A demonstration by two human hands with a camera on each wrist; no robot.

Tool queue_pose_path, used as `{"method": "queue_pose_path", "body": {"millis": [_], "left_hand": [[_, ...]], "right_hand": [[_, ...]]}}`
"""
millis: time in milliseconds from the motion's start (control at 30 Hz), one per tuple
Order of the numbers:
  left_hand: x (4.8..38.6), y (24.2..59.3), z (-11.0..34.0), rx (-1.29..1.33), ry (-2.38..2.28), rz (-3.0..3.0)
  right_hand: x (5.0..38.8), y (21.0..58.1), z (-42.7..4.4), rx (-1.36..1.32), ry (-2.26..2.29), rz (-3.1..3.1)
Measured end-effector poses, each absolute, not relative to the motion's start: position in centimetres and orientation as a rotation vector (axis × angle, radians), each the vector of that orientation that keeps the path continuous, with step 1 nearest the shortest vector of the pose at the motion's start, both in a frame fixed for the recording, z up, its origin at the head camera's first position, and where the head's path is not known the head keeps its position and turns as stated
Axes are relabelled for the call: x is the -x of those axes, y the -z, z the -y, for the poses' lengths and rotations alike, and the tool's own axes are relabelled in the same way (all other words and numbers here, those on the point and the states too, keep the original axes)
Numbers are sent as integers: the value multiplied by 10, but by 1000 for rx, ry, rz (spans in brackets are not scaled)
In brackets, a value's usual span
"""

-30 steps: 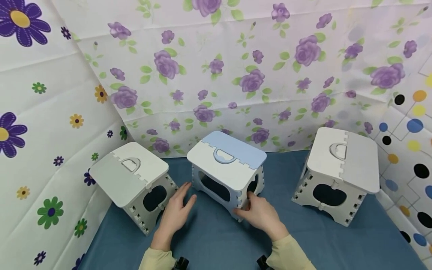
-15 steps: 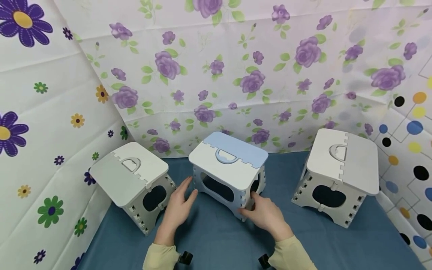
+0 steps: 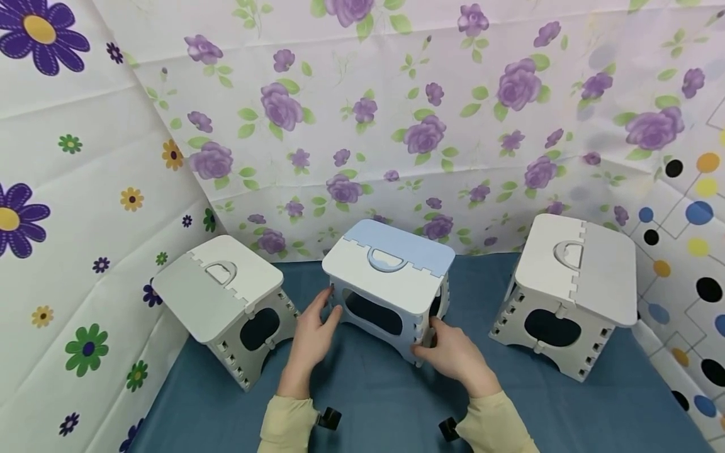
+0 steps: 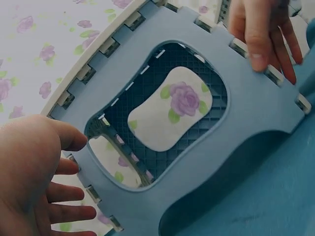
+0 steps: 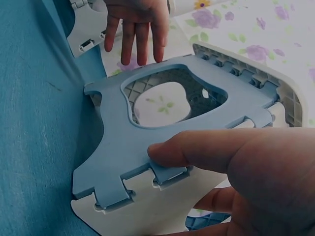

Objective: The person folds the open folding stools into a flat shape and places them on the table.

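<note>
The middle folding step stool (image 3: 370, 269), with a white and light-blue top and a blue front panel, stands upright on the blue cloth. My right hand (image 3: 455, 355) grips its near right corner. In the right wrist view, the thumb (image 5: 170, 153) presses the blue panel while the fingers reach round the white side panel, partly hidden. At the stool's left end is my left hand (image 3: 313, 333), its fingers extended along the side. The left wrist view shows the left thumb (image 4: 71, 136) at the blue panel's edge; whether it touches, I cannot tell.
A grey-and-white folding stool (image 3: 218, 286) stands close to the left hand. Another white-and-grey stool (image 3: 578, 270) stands at the right. Blue cloth (image 3: 391, 409) covers the table, and a floral sheet (image 3: 362, 151) hangs behind. Patterned sheets flank both sides.
The middle stool has shifted slightly to the right. Both hands have moved right with it, the right one keeping its grip on the corner. The side stools stay put.
</note>
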State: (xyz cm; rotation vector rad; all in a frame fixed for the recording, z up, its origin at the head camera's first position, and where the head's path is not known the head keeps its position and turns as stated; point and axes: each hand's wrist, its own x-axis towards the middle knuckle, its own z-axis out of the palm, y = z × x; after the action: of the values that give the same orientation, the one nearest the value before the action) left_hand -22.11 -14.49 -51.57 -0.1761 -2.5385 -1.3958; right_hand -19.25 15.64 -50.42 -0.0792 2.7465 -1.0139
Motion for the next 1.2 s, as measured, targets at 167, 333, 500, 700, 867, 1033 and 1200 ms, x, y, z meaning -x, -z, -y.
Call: {"method": "queue_pose_path", "body": {"millis": [167, 333, 500, 700, 867, 1033, 1200], "left_hand": [[224, 511, 138, 63, 1512, 2446], [224, 514, 134, -29, 1569, 2391], [225, 521, 135, -32, 1593, 2378], [229, 522, 136, -10, 1620, 2402], [229, 521, 136, -6, 1619, 2456], [229, 524, 134, 14, 1593, 2499], [228, 524, 132, 23, 1579, 2514]], "right_hand": [[196, 507, -159, 84, 1025, -2747], [196, 509, -161, 92, 1029, -2731], [195, 509, -166, 80, 1021, -2736], [199, 507, -170, 107, 1038, -2742], [200, 507, -170, 121, 1050, -2732], [200, 508, -174, 140, 1095, -2714], [201, 508, -180, 125, 1128, -2721]]}}
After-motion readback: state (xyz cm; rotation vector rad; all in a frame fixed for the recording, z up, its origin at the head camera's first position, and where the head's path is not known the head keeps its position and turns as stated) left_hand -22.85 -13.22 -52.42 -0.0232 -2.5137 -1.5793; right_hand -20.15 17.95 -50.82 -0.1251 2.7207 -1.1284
